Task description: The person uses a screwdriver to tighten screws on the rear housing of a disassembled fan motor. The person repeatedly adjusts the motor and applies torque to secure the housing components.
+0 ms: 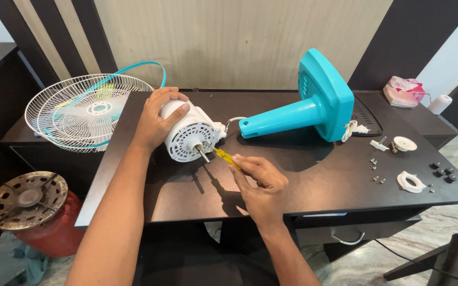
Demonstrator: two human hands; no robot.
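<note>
My left hand (155, 119) grips the back of a white fan motor housing (192, 135) that lies on its side on the dark table (314, 180), its metal shaft pointing toward me. My right hand (258, 182) holds a yellow-handled screwdriver (226, 157), with the tip at the motor's front face, right of the shaft. A turquoise fan stand and base (314, 103) lies on its side just right of the motor, joined to it by a white cable.
White wire fan grilles with a turquoise rim (83, 111) rest at the table's left end. Small screws (377, 169), white plastic nuts (410, 181) and dark knobs (442, 172) lie at the right. A red cylinder with a metal disc (27, 198) stands on the floor to the left.
</note>
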